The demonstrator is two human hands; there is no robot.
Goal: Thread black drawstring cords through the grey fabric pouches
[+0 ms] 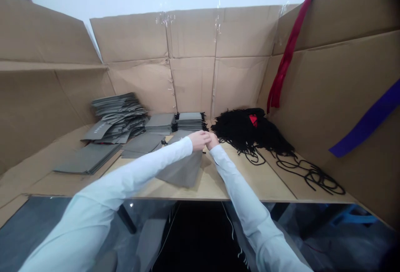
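Observation:
My left hand (199, 140) and my right hand (213, 141) meet over the table, fingers closed together at the upper right edge of a grey paper bag (184, 170). What is pinched between them is too small to make out; a small dark bit shows just below. The bag lies flat and slants toward the table's front edge. On its left, another small black cord knot (164, 142) shows near flat grey bags (142, 144). Right of my hands lies a heap of black cords (239, 130), with a red piece on it.
At the back left stands a tall, uneven stack of grey bags (120, 115). A flat stack (89, 158) lies in front of it. Neat piles (160, 122) and corded bags (190, 122) sit behind my hands. Loose cords (312, 174) trail right. Cardboard walls (193, 34) enclose the table.

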